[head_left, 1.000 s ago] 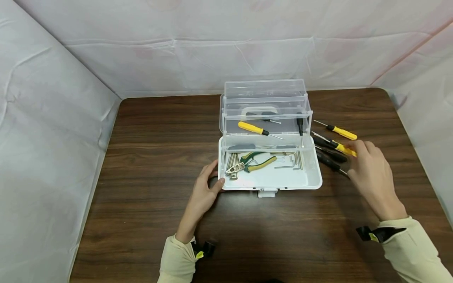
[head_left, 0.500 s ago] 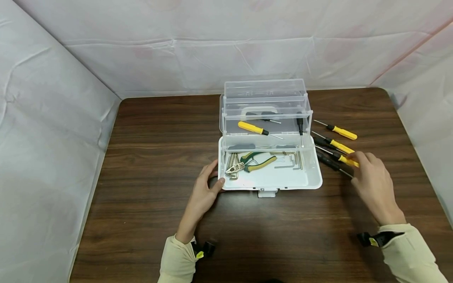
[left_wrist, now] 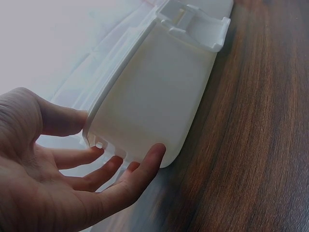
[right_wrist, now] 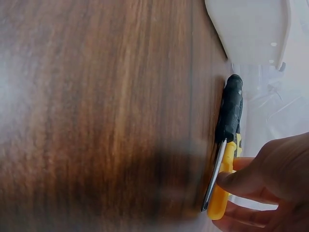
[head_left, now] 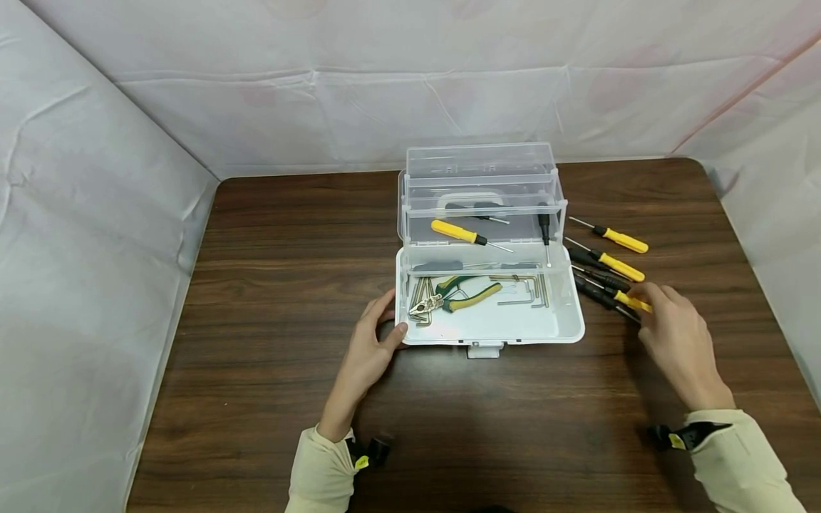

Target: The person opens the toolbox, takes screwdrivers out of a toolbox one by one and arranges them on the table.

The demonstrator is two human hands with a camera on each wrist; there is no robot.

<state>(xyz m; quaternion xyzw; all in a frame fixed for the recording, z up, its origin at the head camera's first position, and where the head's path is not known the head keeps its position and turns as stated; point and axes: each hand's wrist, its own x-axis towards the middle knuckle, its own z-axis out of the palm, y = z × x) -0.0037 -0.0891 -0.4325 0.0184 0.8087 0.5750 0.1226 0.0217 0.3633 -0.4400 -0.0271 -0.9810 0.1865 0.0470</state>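
Note:
My left hand (head_left: 367,349) holds the left front corner of a white toolbox (head_left: 526,329). In the left wrist view the thumb lies against the rim of the toolbox (left_wrist: 149,92) and curled fingers reach round its end. Right of the box, my right hand (head_left: 680,345) pinches the yellow handle of a screwdriver (head_left: 631,301), low over the table. The right wrist view shows thumb and fingers on this yellow screwdriver (right_wrist: 219,200), beside a black-handled screwdriver (right_wrist: 231,106). Green-and-yellow pliers (head_left: 473,298) and several hex keys (head_left: 541,291) lie in the box.
Two other yellow screwdrivers, a far one (head_left: 625,241) and a nearer one (head_left: 621,266), lie right of the box beside several black-handled ones. Raised clear trays (head_left: 481,178) hold a yellow screwdriver (head_left: 454,231) and dark ones. White cloth walls (head_left: 346,114) surround the wooden table (head_left: 276,285).
My right hand let go of one yellow screwdriver, moved toward me and took hold of another yellow one lying nearer. My left hand stays on the toolbox.

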